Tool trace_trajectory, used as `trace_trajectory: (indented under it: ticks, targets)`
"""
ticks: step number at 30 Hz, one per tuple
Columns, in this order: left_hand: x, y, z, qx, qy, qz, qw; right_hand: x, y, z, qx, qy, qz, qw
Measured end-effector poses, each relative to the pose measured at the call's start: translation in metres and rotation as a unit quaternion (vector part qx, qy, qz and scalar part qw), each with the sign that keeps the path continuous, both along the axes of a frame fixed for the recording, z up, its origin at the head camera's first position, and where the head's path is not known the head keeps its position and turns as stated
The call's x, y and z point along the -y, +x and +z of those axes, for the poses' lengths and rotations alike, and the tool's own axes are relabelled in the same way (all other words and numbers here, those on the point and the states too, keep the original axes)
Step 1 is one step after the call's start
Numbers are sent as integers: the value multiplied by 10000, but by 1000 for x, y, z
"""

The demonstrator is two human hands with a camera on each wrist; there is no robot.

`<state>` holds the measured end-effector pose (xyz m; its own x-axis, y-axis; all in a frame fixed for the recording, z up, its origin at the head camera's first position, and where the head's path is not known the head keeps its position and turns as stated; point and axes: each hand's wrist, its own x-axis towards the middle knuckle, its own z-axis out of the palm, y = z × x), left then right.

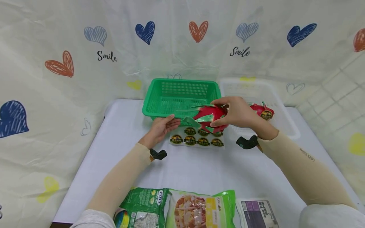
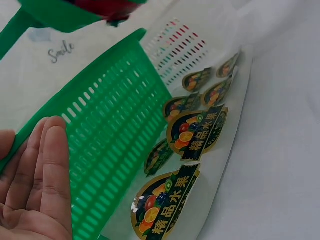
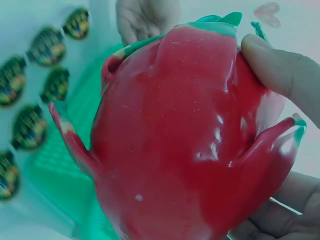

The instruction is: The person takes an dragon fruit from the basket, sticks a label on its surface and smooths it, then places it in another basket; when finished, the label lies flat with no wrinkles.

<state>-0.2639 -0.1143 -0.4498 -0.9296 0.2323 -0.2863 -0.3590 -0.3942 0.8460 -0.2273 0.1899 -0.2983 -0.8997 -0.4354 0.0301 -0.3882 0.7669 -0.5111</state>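
My right hand [image 1: 238,114] grips a red dragon fruit [image 1: 209,117] with green-tipped scales, holding it in front of the green basket [image 1: 146,104]. In the right wrist view the thumb lies along one side of the fruit and the other fingers are mostly hidden behind it. My left hand [image 1: 161,129] is at the basket's front rim, palm turned up and fingers fairly straight, holding nothing visible. Below the fruit lies a sheet of round-topped black and gold fruit stickers [image 2: 187,132], partly covered by it in the head view.
A white basket [image 1: 288,122] stands right of the green one and holds another dragon fruit [image 1: 258,110] bearing a sticker. Along the near table edge lie a green packet [image 1: 145,205], a food bag [image 1: 199,209] and a purple-and-white packet [image 1: 258,213]. A patterned curtain [image 1: 171,50] hangs behind.
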Motion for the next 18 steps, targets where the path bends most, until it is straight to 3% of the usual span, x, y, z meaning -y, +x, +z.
trace_trajectory:
  ticks: [18]
  targets:
    - [1, 0, 3, 72, -216, -46, 9997, 6, 65, -75, 316, 99, 507, 9982]
